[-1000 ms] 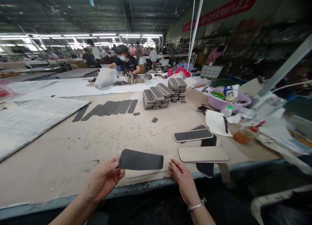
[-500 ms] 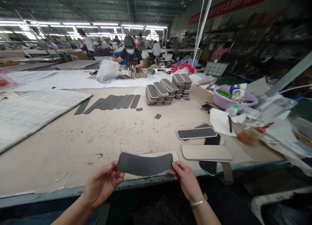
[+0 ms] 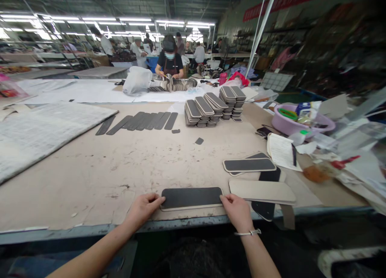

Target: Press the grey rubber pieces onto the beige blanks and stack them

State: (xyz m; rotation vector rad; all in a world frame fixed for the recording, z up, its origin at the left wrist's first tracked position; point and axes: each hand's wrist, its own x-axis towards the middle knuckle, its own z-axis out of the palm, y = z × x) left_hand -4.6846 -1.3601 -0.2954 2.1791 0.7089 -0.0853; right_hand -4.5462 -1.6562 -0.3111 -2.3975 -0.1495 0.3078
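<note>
A dark grey rounded strip (image 3: 191,197) lies flat on a slightly larger beige panel (image 3: 193,208), whose pale border shows along its edges, near the table's front edge. My left hand (image 3: 146,207) pinches the strip's left end, thumb on top. At the right end, my right hand (image 3: 237,209) does the same with its thumb and curled fingers. Just right of that hand lies a small pile of beige panels (image 3: 262,190), partly over a black piece (image 3: 263,211). Behind them rests a dark panel with a beige border (image 3: 249,164), on top of a similar one.
Stacked bordered panels (image 3: 208,109) stand at the back, with a row of loose dark strips (image 3: 141,120) to their left. A white board (image 3: 51,129) covers the left side. On the right are a notebook (image 3: 282,149), a purple basin (image 3: 289,125) and an orange-filled bottle (image 3: 316,172). Opposite works a person (image 3: 169,63).
The dark strip, held up and bent before, now lies flat on the beige panel. Both hands have come down with its ends, and the view has shifted slightly.
</note>
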